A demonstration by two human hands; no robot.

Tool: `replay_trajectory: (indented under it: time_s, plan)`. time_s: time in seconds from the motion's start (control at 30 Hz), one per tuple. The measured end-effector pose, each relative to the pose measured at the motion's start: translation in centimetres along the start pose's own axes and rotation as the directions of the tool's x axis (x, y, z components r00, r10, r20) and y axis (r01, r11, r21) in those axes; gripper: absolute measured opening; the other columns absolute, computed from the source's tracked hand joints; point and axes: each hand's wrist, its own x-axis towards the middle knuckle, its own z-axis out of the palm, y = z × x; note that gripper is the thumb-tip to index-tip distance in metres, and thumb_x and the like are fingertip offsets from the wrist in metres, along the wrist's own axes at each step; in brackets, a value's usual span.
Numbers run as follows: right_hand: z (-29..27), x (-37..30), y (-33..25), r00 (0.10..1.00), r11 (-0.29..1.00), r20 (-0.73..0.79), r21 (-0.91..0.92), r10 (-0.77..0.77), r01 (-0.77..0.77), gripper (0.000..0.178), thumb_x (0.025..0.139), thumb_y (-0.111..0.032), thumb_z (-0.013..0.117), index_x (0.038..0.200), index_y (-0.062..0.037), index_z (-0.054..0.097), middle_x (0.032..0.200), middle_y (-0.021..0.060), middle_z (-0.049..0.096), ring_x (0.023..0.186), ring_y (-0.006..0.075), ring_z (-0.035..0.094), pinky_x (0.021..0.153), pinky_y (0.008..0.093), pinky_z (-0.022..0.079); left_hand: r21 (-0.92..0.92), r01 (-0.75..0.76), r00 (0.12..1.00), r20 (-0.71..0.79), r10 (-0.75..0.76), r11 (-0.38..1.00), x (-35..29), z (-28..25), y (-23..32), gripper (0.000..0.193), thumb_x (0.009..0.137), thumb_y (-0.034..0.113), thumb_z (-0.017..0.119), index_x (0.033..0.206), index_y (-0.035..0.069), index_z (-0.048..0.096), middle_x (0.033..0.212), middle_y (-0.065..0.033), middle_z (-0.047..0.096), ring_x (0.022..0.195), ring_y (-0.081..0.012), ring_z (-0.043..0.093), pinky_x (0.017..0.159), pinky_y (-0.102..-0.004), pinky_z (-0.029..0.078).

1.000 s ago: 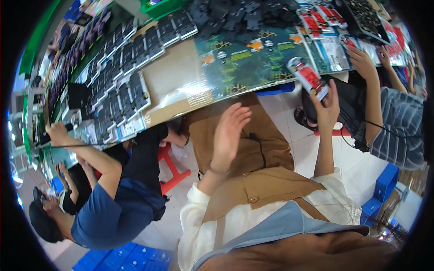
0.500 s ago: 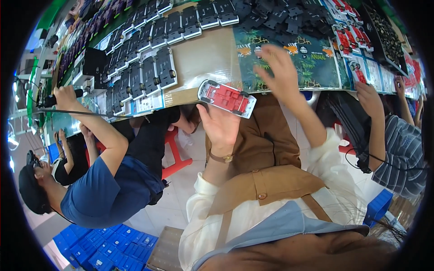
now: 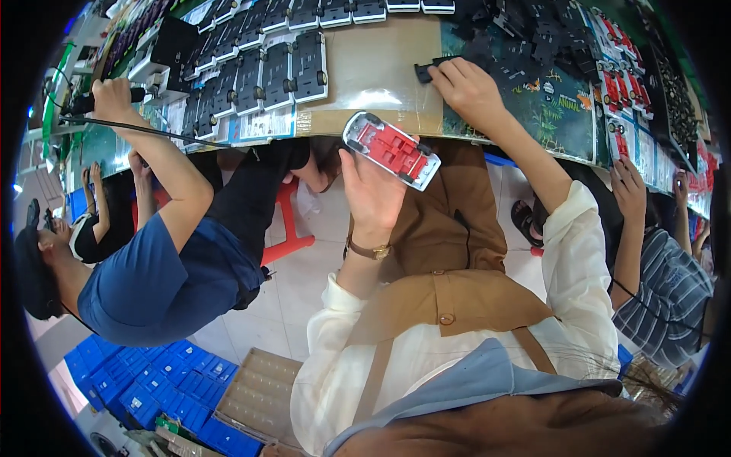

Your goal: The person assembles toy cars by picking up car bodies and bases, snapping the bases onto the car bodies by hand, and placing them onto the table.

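My left hand (image 3: 373, 190), palm up at the table's front edge, holds a white toy car body (image 3: 391, 150). The car lies upside down, so its red inside and dark wheels face up. Over the table, my right hand (image 3: 467, 87) pinches a black plastic car base (image 3: 435, 68), partly hidden by the fingers. Just beyond that hand is a heap of loose black bases (image 3: 525, 38). To the left, several white cars with black bases fitted (image 3: 278, 72) lie upside down in rows.
Red car parts (image 3: 620, 80) and a dark tray of small parts (image 3: 670, 91) lie at the right. A co-worker in blue (image 3: 152, 278) grips a corded tool (image 3: 137, 94) at left; another in stripes (image 3: 655, 282) works at right. Blue bins (image 3: 164, 381) stand behind.
My right hand has moved from open above the table to pinching a black base. My left hand still holds the car, now slightly more tilted. The view has shifted.
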Motion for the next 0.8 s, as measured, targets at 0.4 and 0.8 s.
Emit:
replay_trajectory:
  time_s: [0.4, 0.8]
  plan:
    - [-0.8, -0.1, 3.5, 0.951, 0.904, 0.299, 0.383, 0.074, -0.191, 0.032, 0.082, -0.017, 0.059, 0.114, -0.0167, 0.06, 0.115, 0.01, 0.054, 0.106, 0.03, 0.05, 0.09, 0.038, 0.041, 0.104, 0.002, 1.0, 0.001, -0.002, 0.995, -0.6, -0.7, 0.6, 0.063, 0.093, 0.053, 0.024, 0.136, 0.008, 0.032, 0.133, -0.0186, 0.041, 0.12, -0.0421, 0.04, 0.101, -0.0526, 0.031]
    - [-9.1, 3.8, -4.8, 0.918, 0.74, 0.036, 0.58, 0.395, -0.341, 0.043, 0.069, -0.028, 0.074, 0.107, -0.0127, 0.063, 0.09, 0.01, 0.053, 0.08, 0.0248, 0.056, 0.069, 0.0321, 0.047, 0.096, -0.042, 0.998, 0.053, 0.037, 0.994, -0.3, 0.0, -0.4, 0.059, 0.095, 0.051, 0.023, 0.136, 0.008, 0.03, 0.13, -0.0139, 0.044, 0.119, -0.0352, 0.043, 0.102, -0.0473, 0.032]
